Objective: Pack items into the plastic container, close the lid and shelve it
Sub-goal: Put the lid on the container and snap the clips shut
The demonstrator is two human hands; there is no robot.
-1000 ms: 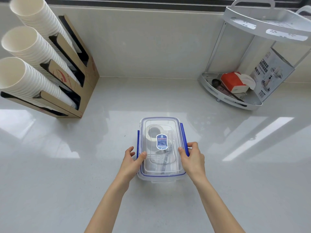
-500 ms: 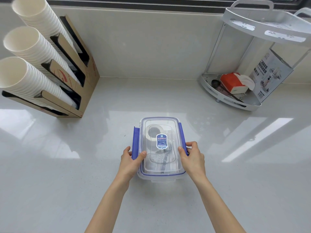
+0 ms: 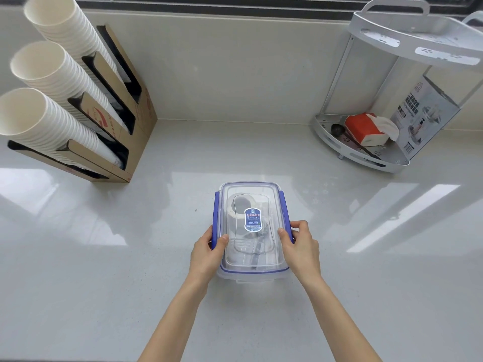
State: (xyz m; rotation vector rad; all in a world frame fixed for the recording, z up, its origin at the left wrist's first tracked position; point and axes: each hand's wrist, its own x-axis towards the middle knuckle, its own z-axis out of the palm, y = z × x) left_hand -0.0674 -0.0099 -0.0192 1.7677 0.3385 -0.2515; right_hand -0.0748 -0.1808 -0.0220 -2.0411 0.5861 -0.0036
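A clear plastic container (image 3: 252, 231) sits on a glossy pale countertop (image 3: 104, 257) at the centre of the frame, slightly below the middle, its transparent lid (image 3: 251, 254) already in place. Two bare hands reach in from the bottom edge and grip it from either side. The left hand (image 3: 206, 253) wraps around the left blue latch (image 3: 216, 218), thumb pressed on the lid's top edge and fingers curled at the side wall. The right hand (image 3: 300, 246) mirrors it on the right blue latch (image 3: 284, 212), thumb on the lid and fingers closed over the flap's near end. Both latches lie nearly flat against the container's long sides; whether they are fully snapped cannot be told. A blue-and-white sticker (image 3: 252, 219) marks the lid's centre, and through the plastic a roll of pale tape (image 3: 236, 206) shows at the far end, with darker items nearer the person that are too blurred to identify.

In the upper left of the frame, a cardboard dispenser (image 3: 122, 121) holds three slanted stacks of white paper cups (image 3: 49, 71). In the upper right stands a white two-tier corner rack (image 3: 366, 158), its lower tier carrying a red-and-white tissue pack (image 3: 364, 129), a dark spoon (image 3: 338, 130) and a printed box (image 3: 423, 116) leaning at the back.
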